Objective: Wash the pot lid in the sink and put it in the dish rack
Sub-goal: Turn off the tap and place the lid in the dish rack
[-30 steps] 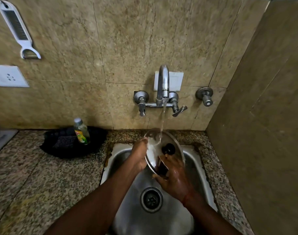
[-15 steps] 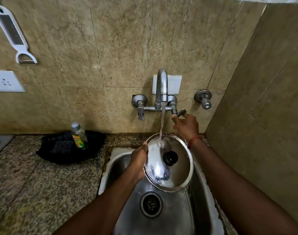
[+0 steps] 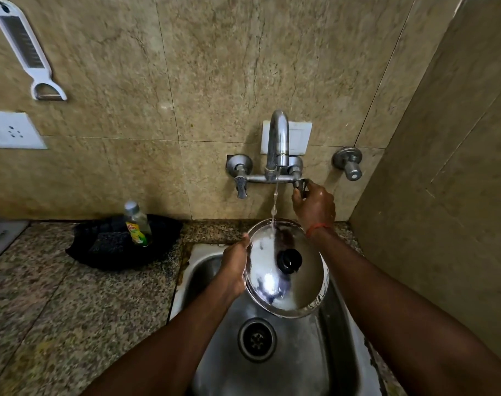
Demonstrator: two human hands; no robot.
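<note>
A round steel pot lid [image 3: 300, 284] with a black knob [image 3: 289, 260] is held over the steel sink [image 3: 289, 372], tilted toward me. My left hand [image 3: 233, 271] grips its left rim. A thin stream of water from the tap spout [image 3: 277, 138] falls on the lid's upper edge. My right hand [image 3: 315, 205] reaches over the lid and pinches the right tap lever [image 3: 300, 187]. No dish rack is in view.
A dish-soap bottle [image 3: 138, 224] stands in a black tray [image 3: 109, 247] on the speckled counter [image 3: 72, 310] left of the sink. The drain [image 3: 256, 340] lies below the lid. A grater [image 3: 26, 50] and socket [image 3: 12, 130] hang on the wall. A side wall stands close on the right.
My right hand left the lid and rose to the right tap lever. The lid turned to face me, held by my left hand alone. The water stream has thinned.
</note>
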